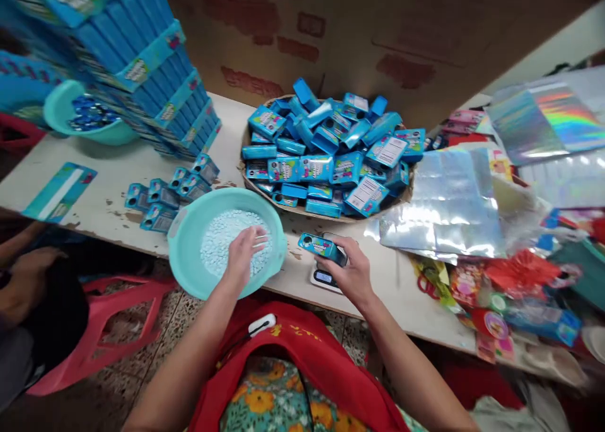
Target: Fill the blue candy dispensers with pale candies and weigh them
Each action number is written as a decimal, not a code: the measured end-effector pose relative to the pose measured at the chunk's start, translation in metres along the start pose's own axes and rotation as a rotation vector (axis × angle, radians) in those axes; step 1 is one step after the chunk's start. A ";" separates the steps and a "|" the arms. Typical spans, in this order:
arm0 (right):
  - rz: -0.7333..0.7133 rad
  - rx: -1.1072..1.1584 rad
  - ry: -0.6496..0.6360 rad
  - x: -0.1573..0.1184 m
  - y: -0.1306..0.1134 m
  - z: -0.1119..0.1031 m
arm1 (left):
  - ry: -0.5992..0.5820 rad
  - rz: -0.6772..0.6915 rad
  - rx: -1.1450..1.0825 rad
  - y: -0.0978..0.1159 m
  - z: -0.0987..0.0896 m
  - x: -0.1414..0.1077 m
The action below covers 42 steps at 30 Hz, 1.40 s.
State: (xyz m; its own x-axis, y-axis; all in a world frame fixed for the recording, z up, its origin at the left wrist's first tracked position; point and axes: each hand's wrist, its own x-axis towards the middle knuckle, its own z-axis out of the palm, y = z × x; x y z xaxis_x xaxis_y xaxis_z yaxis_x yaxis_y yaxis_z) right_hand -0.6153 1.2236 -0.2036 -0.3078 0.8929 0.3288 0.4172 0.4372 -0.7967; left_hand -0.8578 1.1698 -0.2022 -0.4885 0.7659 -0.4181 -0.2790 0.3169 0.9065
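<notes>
My left hand (244,250) is over a turquoise basin (182,255) that holds many small white pellets (220,236). Its fingers are loosely bent and apart, slightly smeared, with nothing visible in them. In my right hand (352,269) is a small blue printed box (317,244), tilted, with a round dark hole showing at its near end. Just below the box lies a small white digital scale (326,279) with a lit display. The hand and box partly cover this scale; whether they touch it I cannot tell.
Many blue boxes (316,167) fill a wide basket behind. Several small boxes (161,195) stand left of the basin, near tall stacked cartons (155,60). Shiny holographic sheets (454,198) and mixed packets lie right. Another person's hand (35,271) is at far left, by a red stool (108,331).
</notes>
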 end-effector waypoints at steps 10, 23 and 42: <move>-0.212 -0.071 -0.335 0.039 -0.069 0.098 | 0.189 -0.161 -0.857 0.017 -0.012 0.013; 0.063 0.224 -0.216 0.031 -0.077 0.111 | 0.102 0.179 -0.637 0.050 -0.023 -0.009; 0.125 0.501 -0.331 0.028 -0.096 0.143 | -0.079 0.520 0.538 0.040 -0.099 -0.031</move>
State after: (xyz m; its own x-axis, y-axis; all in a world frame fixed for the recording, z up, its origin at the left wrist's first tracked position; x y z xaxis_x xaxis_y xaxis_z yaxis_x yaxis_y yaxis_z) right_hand -0.7868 1.1912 -0.1902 -0.5653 0.8179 0.1070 0.0390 0.1560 -0.9870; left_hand -0.9355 1.1040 -0.1589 -0.3808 0.9228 0.0586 0.4237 0.1178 0.8981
